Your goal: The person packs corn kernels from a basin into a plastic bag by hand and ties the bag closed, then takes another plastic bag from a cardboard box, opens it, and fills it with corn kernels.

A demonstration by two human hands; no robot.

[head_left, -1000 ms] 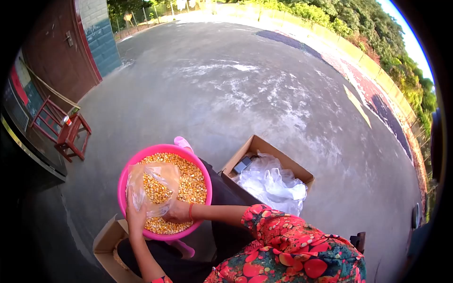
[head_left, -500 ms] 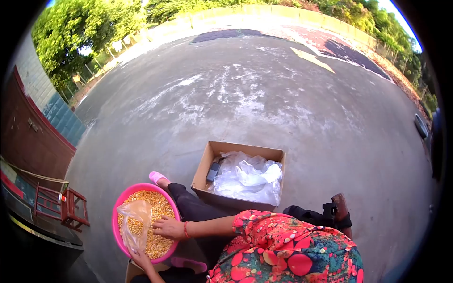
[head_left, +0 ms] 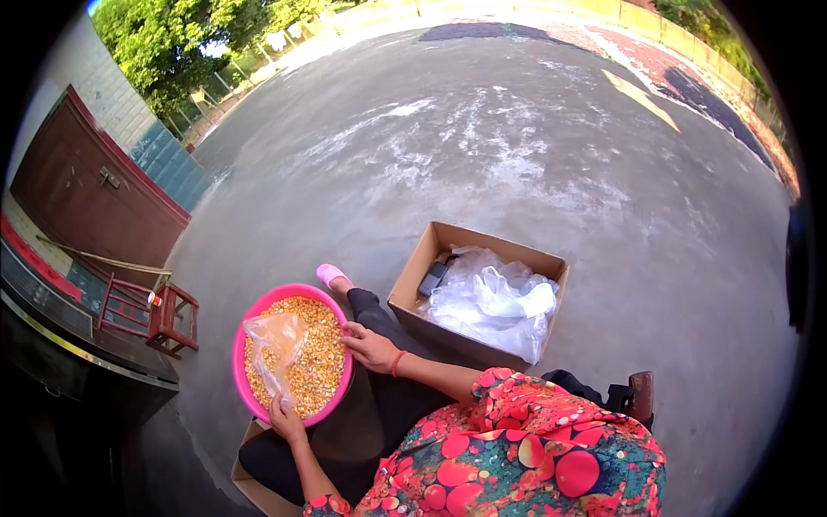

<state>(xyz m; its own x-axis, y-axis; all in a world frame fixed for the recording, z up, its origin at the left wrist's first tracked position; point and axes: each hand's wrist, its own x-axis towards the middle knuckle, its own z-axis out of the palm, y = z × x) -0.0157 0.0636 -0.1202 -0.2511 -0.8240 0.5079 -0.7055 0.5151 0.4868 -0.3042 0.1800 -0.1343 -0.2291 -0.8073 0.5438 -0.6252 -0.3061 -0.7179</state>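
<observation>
A pink basin (head_left: 238, 372) holds yellow corn kernels (head_left: 320, 345). On the kernels, at the basin's left side, lies a clear plastic bag (head_left: 277, 338). My left hand (head_left: 286, 420) is at the near rim, its fingers closed on the bag's lower end. At the basin's right rim is my right hand (head_left: 372, 349), with a red bracelet at the wrist. Its fingers curl over the rim and appear to grip it; their tips are partly hidden.
A cardboard box (head_left: 413, 276) with crumpled plastic bags (head_left: 491, 297) and a dark grey device (head_left: 433, 278) stands ahead of my legs. Another cardboard piece (head_left: 263, 491) is beneath me. At left are a red wooden chair (head_left: 170, 319) and a brown door (head_left: 99, 177).
My right hand has moved from over the kernels to the basin's right rim. The left hand still holds the bag. My view has turned left, shifting the scene rightward.
</observation>
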